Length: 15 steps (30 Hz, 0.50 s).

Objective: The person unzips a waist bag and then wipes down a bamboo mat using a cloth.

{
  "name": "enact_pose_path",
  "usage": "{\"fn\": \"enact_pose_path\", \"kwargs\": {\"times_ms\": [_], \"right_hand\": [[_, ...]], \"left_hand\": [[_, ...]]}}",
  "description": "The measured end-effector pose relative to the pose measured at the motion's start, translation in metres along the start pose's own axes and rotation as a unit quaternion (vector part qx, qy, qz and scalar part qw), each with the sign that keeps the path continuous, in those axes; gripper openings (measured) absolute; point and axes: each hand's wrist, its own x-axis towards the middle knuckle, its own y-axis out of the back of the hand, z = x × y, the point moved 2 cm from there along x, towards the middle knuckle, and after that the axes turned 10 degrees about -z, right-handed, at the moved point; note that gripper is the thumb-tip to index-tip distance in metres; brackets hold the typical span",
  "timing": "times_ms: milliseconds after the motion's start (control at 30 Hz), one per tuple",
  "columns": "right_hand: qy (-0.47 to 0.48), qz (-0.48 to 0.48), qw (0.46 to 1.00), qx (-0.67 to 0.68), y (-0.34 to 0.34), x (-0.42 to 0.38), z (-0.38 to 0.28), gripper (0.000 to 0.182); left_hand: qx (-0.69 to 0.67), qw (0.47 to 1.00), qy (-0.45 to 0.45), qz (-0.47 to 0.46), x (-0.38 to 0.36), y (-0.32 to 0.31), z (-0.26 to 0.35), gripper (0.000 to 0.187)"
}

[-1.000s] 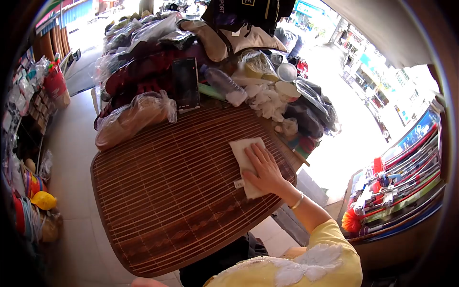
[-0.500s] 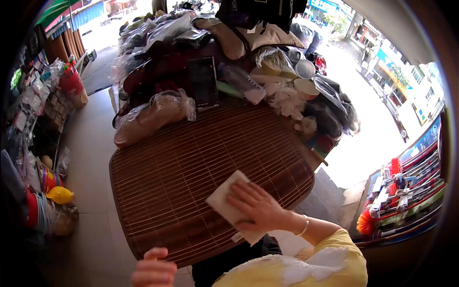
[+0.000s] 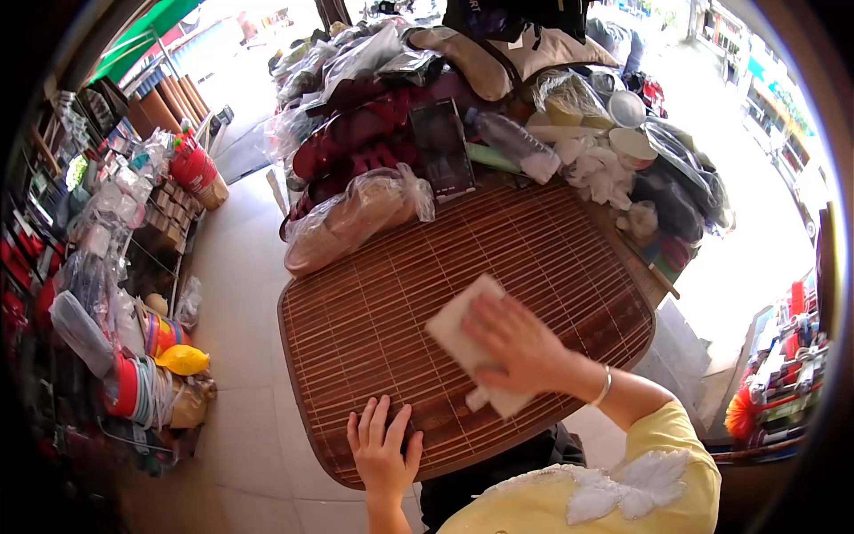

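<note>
right hand (image 3: 523,347) flat, fingers spread on white cloth (image 3: 467,334) at centre frame | cloth's long axis runs upper-left to lower-right | left hand (image 3: 382,449) — splayed, grip empty — on bamboo mat (image 3: 374,303), lower left of cloth

- Strong daylight from the street, top and right; that area is blown out.
- Bamboo mat (image 3: 463,294) evenly lit, soft shadows only.
- Heavy fisheye: black vignette, bent edges.
- Left shelves dimmer.
- Centre sharp, slight edge blur.

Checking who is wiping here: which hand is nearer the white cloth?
Right. The right hand lies flat on the white cloth; the left hand rests apart on the bamboo mat, nearer the person.
</note>
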Motion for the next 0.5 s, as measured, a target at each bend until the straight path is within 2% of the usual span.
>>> {"fn": "enact_pose_path", "kwargs": {"times_ms": [67,133,200,333,433,500], "right_hand": [[0.061,-0.040,0.997,0.011,0.005,-0.018,-0.024,0.074],[0.063,-0.037,0.997,0.030,0.011,-0.040,-0.022,0.076],[-0.061,-0.069,0.995,0.031,0.016,-0.060,-0.002,0.078],[-0.240,0.010,0.970,-0.044,0.014,-0.081,0.077,0.075],[-0.269,0.067,0.960,-0.029,0.015,-0.057,0.114,0.072],[-0.240,0.073,0.967,-0.049,0.009,-0.031,0.112,0.072]], "left_hand": [[0.003,1.000,-0.001,-0.004,0.000,0.000,0.000,0.035],[-0.002,1.000,0.002,-0.003,0.000,0.000,-0.001,0.035],[0.014,1.000,-0.002,0.001,0.002,0.000,-0.001,0.035],[-0.009,1.000,0.001,0.002,0.004,0.001,-0.001,0.034],[-0.010,1.000,0.000,0.004,0.004,0.001,0.000,0.034],[-0.010,1.000,0.000,0.007,0.005,0.001,0.000,0.034]]}}
